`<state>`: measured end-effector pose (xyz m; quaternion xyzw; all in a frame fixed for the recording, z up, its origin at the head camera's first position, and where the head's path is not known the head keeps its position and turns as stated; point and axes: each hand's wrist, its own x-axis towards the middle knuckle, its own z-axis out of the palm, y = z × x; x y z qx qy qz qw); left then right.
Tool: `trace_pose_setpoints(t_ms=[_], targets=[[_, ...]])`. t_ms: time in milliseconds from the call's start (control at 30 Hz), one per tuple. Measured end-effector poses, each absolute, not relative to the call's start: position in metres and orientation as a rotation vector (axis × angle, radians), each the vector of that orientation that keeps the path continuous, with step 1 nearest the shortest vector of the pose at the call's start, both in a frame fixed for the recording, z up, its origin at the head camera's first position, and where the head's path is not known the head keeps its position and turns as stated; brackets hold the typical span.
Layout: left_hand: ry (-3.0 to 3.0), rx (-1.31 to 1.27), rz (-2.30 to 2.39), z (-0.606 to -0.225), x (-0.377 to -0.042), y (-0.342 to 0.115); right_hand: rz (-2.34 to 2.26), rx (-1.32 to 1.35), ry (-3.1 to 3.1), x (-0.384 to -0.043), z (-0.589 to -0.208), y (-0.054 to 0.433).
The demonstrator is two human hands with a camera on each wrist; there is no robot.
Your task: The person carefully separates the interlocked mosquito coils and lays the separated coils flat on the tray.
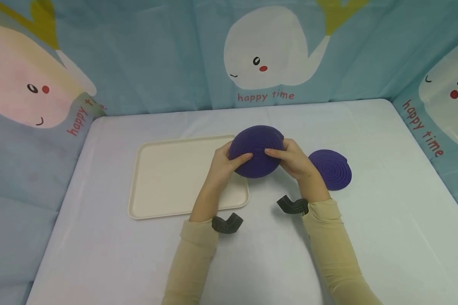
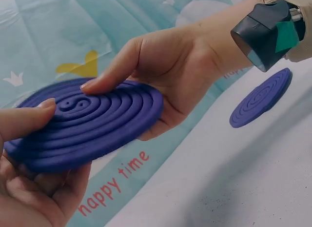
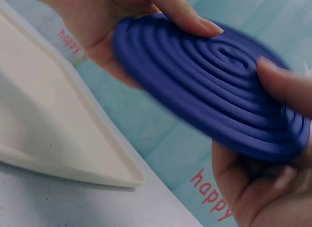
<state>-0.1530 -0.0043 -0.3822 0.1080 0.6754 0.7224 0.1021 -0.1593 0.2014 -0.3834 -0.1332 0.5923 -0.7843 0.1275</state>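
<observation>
Left hand: we've got fingers clamped on the purple disc
Right hand: same grip, opposite edge
Second disc: flat on our table

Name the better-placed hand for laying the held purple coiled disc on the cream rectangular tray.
Likely the left hand: it grips the held disc on the side nearer the tray; the right hand grips the farther side.

Wrinkled beige sleeves end in broad folded cuffs. At each cuff's inner side juts a dark grey, elbow-shaped case with tiny dots; the right one bears a green patch beside silvery metal.
</observation>
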Motion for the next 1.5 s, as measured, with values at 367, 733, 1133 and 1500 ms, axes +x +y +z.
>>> trace_pose_setpoints(t_ms=[367, 733, 1133, 1500], targets=[[2.112, 0.363, 2.159, -0.379, -0.158, 0.0, -2.341, -0.286, 1.73, -0.163, -0.37, 0.195], [2.269, 0.211, 2.151, -0.379, -0.157, 0.003, -2.269, -0.299, 1.883, -0.162, -0.371, 0.188], [2.294, 0.155, 2.159, -0.385, -0.154, 0.004, -2.26, -0.297, 1.893, -0.159, -0.374, 0.186], [2.38, 0.107, 2.119, -0.384, -0.154, 0.004, -2.264, -0.255, 1.902, -0.158, -0.377, 0.182]])
